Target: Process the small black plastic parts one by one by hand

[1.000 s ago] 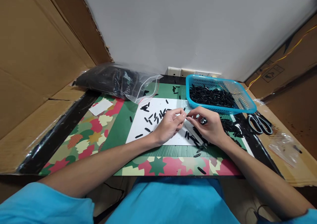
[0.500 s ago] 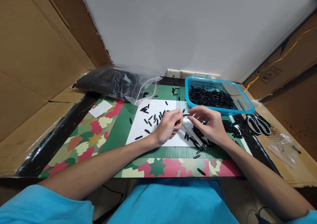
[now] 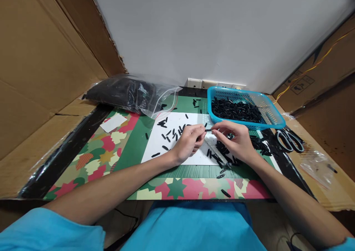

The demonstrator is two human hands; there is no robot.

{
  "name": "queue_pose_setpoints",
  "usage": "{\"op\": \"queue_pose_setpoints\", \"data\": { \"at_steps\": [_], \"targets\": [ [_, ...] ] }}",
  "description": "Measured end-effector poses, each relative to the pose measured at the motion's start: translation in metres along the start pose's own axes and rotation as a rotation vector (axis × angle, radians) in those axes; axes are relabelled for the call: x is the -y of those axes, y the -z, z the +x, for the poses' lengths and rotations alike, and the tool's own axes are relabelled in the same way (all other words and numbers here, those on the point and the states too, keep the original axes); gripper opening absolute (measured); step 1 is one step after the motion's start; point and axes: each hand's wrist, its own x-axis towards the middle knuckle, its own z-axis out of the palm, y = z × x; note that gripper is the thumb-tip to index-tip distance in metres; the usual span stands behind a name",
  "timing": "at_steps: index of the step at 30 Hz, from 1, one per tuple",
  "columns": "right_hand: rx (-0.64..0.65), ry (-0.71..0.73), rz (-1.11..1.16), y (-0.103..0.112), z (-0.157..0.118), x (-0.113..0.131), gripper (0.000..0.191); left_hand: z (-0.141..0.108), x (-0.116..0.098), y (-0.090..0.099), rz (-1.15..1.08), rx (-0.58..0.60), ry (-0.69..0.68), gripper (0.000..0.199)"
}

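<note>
My left hand is closed above the white sheet, its thumb and forefinger on one end of a small black piece. From the right, my right hand pinches the other end of that piece between thumb and fingertips. Several loose black pieces lie scattered on the sheet to the left, and a denser pile sits beneath my right hand, partly hidden by it. A clear pointed strip or tool lies between the hands, its nature unclear.
A blue basket of black pieces stands behind my right hand. A clear bag of dark material rests at the back left. Scissors and a small plastic bag lie at right. Cardboard walls flank the table.
The fingertips of my right hand have shifted slightly at the black piece between my hands. My left hand has hardly moved.
</note>
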Motion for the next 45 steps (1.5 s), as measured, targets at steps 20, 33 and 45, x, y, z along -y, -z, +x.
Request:
{"op": "queue_pose_setpoints", "data": {
  "at_steps": [20,33,45],
  "targets": [
    [-0.243,0.124,-0.363,0.004,0.002,-0.004,0.008,0.000,-0.002,0.000,-0.078,0.052,0.006,0.035],
    [-0.333,0.123,-0.685,0.020,0.007,-0.021,0.014,-0.001,-0.001,0.002,-0.046,0.121,0.047,0.046],
    [0.091,0.357,-0.209,-0.020,-0.001,-0.003,0.011,0.000,0.002,-0.006,-0.004,0.061,0.071,0.053]
  ]
}}
